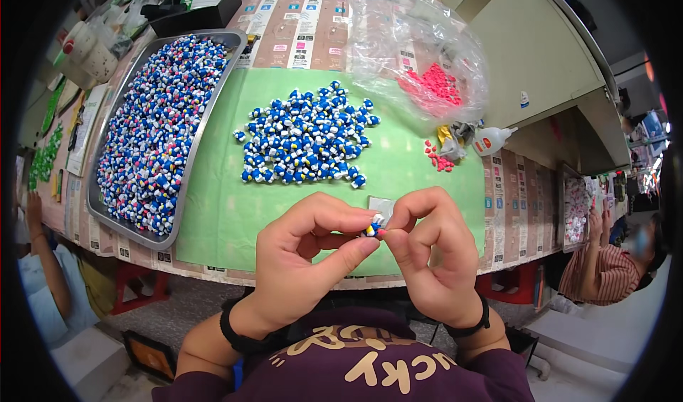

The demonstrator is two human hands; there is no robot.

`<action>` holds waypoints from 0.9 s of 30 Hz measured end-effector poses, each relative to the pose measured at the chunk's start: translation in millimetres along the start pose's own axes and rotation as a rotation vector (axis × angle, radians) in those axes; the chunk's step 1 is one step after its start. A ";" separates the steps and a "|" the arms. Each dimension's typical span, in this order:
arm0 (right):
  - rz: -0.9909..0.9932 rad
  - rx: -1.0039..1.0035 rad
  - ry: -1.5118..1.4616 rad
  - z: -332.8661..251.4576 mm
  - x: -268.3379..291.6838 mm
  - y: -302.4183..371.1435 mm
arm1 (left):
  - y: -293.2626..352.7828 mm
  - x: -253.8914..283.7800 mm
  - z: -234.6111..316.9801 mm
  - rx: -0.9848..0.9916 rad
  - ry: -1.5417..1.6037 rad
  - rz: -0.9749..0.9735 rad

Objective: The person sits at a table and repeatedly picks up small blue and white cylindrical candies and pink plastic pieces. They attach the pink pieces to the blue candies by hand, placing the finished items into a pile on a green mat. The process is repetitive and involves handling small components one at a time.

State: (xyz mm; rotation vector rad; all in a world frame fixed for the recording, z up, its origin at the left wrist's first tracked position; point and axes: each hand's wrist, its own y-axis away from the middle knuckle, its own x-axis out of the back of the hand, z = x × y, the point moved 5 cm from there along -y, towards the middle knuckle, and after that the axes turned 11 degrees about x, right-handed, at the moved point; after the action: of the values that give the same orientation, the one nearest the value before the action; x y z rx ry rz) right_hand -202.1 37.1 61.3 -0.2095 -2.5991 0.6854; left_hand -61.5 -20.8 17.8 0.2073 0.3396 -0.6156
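- Two hands meet over the green cloth (220, 235): the left hand (302, 242) pinches a small blue-and-white figure (373, 228) between thumb and forefinger, with no gap to spare.
- The right hand (441, 252) has its thumb and forefinger drawn together on a tiny pink piece (382, 234), right against the figure; whether it is attached yet, I cannot tell.
- The step in hand looks like fitting the pink piece onto the figure.
- The next move seems to call for a steady left pinch and a light, exact press from the right fingertips.
- Beyond the fingers lies a pile of similar figures (306, 142); farther left, a full tray (233, 41).
- Ahead and right of the fingers are loose pink pieces (441, 163), near a white bottle (491, 141).
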 end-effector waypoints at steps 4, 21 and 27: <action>0.010 0.039 0.051 -5.2 -2.5 2.0 | 5.1 -3.2 5.2 -0.117 -0.172 0.042; 0.136 -0.195 -0.142 32.3 43.3 9.2 | 7.8 90.0 42.4 -0.455 -0.534 0.365; 0.174 -0.303 0.105 54.1 101.9 36.1 | 22.7 200.1 72.4 -0.354 -0.723 0.824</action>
State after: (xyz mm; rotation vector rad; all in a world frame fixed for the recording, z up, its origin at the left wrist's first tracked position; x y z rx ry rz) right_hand -316.2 70.7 39.5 -0.5549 -2.5920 0.3217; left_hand 122.9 -129.2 12.5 -0.2206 -0.3413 0.2104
